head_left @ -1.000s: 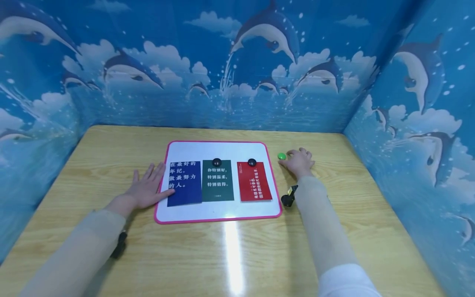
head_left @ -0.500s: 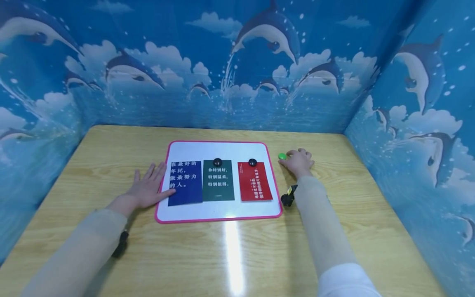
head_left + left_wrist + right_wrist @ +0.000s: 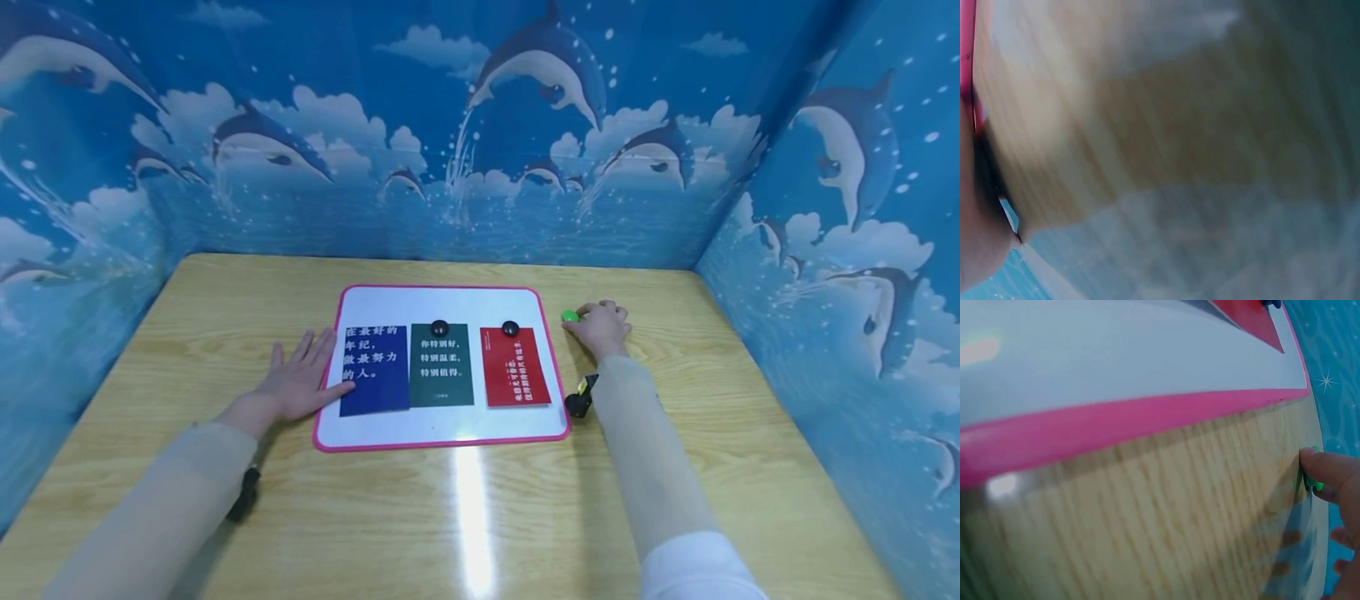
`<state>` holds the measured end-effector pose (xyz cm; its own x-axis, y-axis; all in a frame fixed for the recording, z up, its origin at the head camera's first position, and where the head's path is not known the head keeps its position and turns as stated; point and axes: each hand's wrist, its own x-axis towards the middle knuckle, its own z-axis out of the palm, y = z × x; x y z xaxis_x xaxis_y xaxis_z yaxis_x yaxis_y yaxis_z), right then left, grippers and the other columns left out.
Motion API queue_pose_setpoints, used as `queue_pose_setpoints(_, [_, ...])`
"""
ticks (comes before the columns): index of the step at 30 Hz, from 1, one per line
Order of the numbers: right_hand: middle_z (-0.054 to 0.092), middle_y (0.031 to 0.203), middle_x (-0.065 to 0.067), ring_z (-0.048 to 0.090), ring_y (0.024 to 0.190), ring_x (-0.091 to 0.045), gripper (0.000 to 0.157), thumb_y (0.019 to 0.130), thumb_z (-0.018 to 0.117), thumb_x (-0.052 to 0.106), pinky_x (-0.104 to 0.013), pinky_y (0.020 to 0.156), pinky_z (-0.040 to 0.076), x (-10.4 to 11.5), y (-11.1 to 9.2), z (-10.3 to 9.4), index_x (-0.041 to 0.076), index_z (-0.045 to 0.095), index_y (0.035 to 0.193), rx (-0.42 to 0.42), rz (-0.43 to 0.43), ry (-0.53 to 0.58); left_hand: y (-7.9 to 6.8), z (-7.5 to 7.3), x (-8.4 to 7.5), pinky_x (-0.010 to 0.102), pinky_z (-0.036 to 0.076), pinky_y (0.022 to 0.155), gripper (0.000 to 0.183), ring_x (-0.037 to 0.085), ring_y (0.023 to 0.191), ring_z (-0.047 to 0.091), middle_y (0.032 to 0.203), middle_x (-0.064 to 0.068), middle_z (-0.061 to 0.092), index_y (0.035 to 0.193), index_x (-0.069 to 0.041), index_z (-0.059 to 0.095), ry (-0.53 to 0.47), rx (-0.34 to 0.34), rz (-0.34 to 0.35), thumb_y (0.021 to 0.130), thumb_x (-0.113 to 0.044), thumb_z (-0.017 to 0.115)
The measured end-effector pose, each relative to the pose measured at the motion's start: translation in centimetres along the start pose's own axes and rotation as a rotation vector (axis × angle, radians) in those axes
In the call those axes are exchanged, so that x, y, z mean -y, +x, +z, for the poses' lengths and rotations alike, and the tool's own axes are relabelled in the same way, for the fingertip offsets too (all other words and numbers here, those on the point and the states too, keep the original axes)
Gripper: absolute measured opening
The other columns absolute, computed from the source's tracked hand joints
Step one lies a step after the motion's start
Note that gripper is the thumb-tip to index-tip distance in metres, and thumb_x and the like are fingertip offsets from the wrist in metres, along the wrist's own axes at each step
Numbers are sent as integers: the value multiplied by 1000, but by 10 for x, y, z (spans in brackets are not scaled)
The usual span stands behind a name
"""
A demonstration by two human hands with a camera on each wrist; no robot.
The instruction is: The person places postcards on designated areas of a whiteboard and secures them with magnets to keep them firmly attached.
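A pink-framed whiteboard (image 3: pixel 442 429) lies on the table with blue (image 3: pixel 375 387), green (image 3: pixel 442 383) and red (image 3: pixel 517 367) cards on it. Round black magnets sit at the top edges of the green card (image 3: pixel 439 328) and the red card (image 3: pixel 511 328). My left hand (image 3: pixel 296 389) lies with spread fingers over the board's left edge, its thumb across the blue card's edge. Right of the board, my right hand (image 3: pixel 602 327) pinches a round green magnet (image 3: pixel 570 316) between thumb and finger, low at the table. The right wrist view shows the magnet (image 3: pixel 1316 485) partly covered by the fingers.
The wooden table (image 3: pixel 360 517) reaches around the board on all sides. A blue dolphin-print curtain (image 3: pixel 337 208) stands along the back and both sides. Black wrist cameras hang under the left (image 3: pixel 245 493) and right (image 3: pixel 580 400) forearms.
My right hand has shifted very slightly to the left at the green magnet. The left hand, cards and board stay put.
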<state>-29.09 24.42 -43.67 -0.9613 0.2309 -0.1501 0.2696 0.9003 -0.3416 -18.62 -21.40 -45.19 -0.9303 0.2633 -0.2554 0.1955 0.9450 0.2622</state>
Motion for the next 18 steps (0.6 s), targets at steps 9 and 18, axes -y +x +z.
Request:
queue_pose_setpoints(9, [30,145,-25,19,135,-42,47,87,62,39,-60,105,21,-1,-2,-1,7,59,122,-17,-1,24,1,1,1,67,-15,105,95,45,142,-6,156,22,-2,149,-2,-3,6,-9,-1,90,-68,31])
queue_pose_setpoints(18, [28,147,-25,18,136,-43,48,87,62,40,-61,105,19,0,-4,-5,7,59,122,-22,-3,30,1,4,2,67,-15,105,95,45,142,-5,156,22,-1,149,-2,-3,4,-22,3,90,-67,32])
